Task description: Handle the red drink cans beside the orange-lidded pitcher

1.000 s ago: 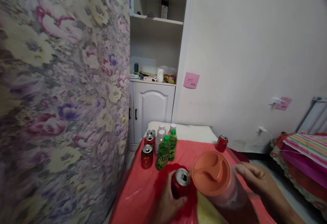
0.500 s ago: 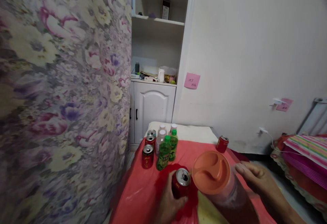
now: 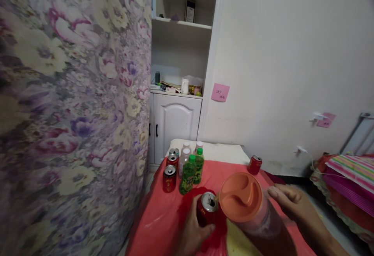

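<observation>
My left hand (image 3: 194,226) is wrapped around an opened red drink can (image 3: 207,214) that stands upright on the red cloth. Its silver top with the raised tab faces me. A clear pitcher (image 3: 267,225) with an orange lid (image 3: 241,196) leans toward the can, the lid's edge close beside the can's opening. A thin yellowish trickle seems to run between them. Closed around the pitcher's handle side is my right hand (image 3: 288,197); the handle itself is mostly hidden. A dark red wet-looking patch (image 3: 201,193) surrounds the can.
Green-capped bottles (image 3: 187,176), clear white-capped bottles (image 3: 184,162) and several cans (image 3: 170,179) stand at the left. Another red can (image 3: 254,165) is at the far right. A yellow cloth (image 3: 239,242) lies below the pitcher. A flowered curtain (image 3: 76,112) borders the left.
The view has shifted very slightly. Both hands, the can and the tilted pitcher keep nearly the same positions.
</observation>
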Demonstrator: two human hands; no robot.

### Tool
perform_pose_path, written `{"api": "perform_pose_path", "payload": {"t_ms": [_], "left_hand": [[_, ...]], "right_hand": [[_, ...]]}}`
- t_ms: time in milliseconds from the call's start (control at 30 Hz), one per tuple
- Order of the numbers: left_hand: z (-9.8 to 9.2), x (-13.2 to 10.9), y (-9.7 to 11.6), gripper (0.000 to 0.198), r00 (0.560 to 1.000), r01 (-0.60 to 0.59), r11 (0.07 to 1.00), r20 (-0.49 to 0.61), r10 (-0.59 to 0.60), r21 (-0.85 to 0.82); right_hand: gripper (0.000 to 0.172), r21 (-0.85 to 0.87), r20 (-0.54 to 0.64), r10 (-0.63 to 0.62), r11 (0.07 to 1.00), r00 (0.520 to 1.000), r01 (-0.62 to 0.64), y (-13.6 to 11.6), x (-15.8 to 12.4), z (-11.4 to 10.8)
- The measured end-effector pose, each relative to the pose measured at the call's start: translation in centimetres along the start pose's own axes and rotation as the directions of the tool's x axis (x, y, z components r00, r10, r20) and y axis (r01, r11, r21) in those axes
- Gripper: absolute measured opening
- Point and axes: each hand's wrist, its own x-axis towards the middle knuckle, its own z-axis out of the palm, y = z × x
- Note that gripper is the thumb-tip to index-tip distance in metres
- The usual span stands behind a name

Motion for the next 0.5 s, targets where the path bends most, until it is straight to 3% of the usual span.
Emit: {"api": "perform_pose_path", "payload": {"t_ms": [267,500], "left_hand": [[0.0,0.0,-0.2,0.072,1.000,-0.001,0.999,-0.009,0.001,0.034],[0.0,0.2,-0.9,0.071,1.000,-0.009,0.999,-0.025,0.008,-0.033]], "right_hand": [[0.051,-0.027,-0.021,-0.018,0.999,1.000,0.017,-0.6,-0.1,0.0],[0.052,0.003,-0.012,-0.016,1.000,1.000,0.016,-1.1,-0.2,0.0]]}}
